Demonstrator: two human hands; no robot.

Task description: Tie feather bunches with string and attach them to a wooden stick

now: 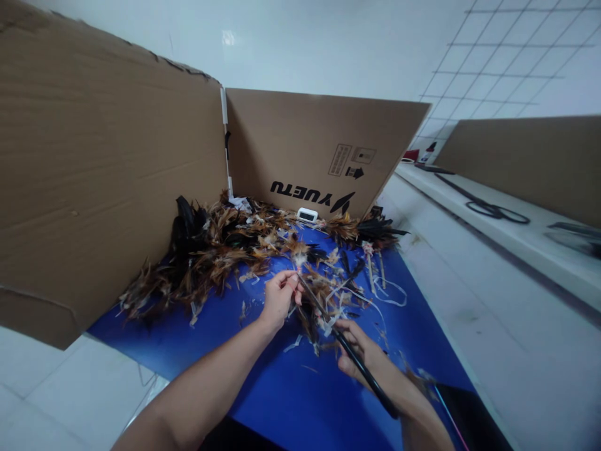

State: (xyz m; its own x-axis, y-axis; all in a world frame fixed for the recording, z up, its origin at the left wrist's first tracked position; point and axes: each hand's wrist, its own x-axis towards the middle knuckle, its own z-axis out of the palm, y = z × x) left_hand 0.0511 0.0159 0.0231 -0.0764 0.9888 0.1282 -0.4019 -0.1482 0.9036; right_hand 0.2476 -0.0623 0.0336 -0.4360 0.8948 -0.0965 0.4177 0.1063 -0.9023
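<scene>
My left hand (280,299) is closed in a pinch at the base of a small feather (299,259) with white fluff and brown tips. My right hand (359,351) is wrapped around a long black-handled tool (367,374). Its thin dark shaft points up and left, and the tip meets or nearly meets my left fingertips; its exact kind I cannot make out. Under and between both hands lie loose brown and black feathers (307,319) and whitish scraps (328,322).
A heap of feathers (235,244) lines the back of the blue table (300,401). Cardboard panels (117,144) stand left and behind. A small white digital display (307,215), pale sticks (370,272) and white string (397,294) lie on it. Right is a white ledge (516,241) with a black cable.
</scene>
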